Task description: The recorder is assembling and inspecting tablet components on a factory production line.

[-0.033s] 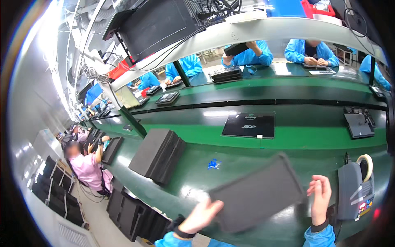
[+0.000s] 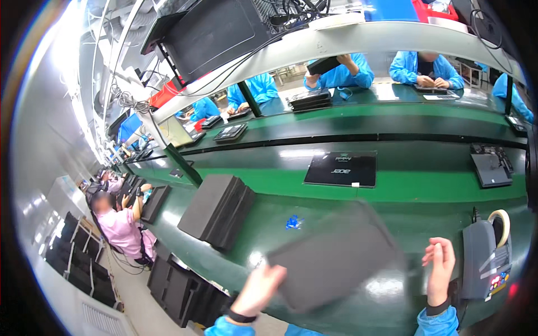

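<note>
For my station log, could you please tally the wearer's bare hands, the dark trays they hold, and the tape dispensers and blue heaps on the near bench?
Hands: 2 (left hand, right hand)
Dark tray: 1
Tape dispenser: 1
Blue heap: 1
Total: 5

Long green worktable [image 2: 437, 215], with people in blue [image 2: 361, 74] along its far side
A glossy black panel [image 2: 339, 169] lies flat mid-table, with a little cluster of blue bits [image 2: 293, 222] nearer; at right stands a grey tape dispenser [image 2: 476, 263] with a pale tape roll [image 2: 506, 228], a partly opened device [image 2: 493, 169] beyond it; overhead, a white shelf [image 2: 392, 36] bears a red bin [image 2: 428, 12]; at far left, a person in pink [image 2: 117, 227]
</note>
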{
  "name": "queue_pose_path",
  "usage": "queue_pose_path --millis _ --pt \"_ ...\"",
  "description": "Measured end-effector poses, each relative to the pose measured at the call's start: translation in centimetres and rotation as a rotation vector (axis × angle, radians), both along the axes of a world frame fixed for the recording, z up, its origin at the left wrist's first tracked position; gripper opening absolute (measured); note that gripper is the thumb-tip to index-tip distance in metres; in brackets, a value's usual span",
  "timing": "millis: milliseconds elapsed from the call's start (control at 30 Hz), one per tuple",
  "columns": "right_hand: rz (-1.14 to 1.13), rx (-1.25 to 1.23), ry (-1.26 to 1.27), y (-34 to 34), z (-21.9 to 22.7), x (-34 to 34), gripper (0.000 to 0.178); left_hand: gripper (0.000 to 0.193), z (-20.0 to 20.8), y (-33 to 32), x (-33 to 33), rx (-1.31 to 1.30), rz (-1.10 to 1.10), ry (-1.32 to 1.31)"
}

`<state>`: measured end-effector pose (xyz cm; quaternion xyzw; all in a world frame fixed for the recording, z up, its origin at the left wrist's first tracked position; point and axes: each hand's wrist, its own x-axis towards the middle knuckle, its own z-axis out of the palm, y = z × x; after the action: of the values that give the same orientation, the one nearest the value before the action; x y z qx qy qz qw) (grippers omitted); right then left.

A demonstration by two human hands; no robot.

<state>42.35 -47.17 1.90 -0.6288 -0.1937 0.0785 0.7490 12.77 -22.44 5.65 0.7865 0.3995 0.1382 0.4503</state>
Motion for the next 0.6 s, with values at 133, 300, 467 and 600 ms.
queue_pose_path --millis 133,300,467,600 --pt "-0.011 -0.024 0.093 -0.3 -0.5 1.0 0.016 0.038 5.0 8.3 -8.3 0.516 0.625 -0.372" --pt "0.047 0.003 0.129 0.1 -0.7 0.8 0.014 0.039 4.7 21.9 -18.1 0.164 0.974 -0.457" --pt "0.013 -0.028 0.108 -0.8 -0.8 1.4 0.014 0.030 3.5 23.5 -15.8 0.097 0.961 -0.438" --pt "0.023 -0.041 0.143 -1.1 -0.6 1.5 0.013 0.034 2.7 25.2 -17.0 0.080 0.971 -0.404"
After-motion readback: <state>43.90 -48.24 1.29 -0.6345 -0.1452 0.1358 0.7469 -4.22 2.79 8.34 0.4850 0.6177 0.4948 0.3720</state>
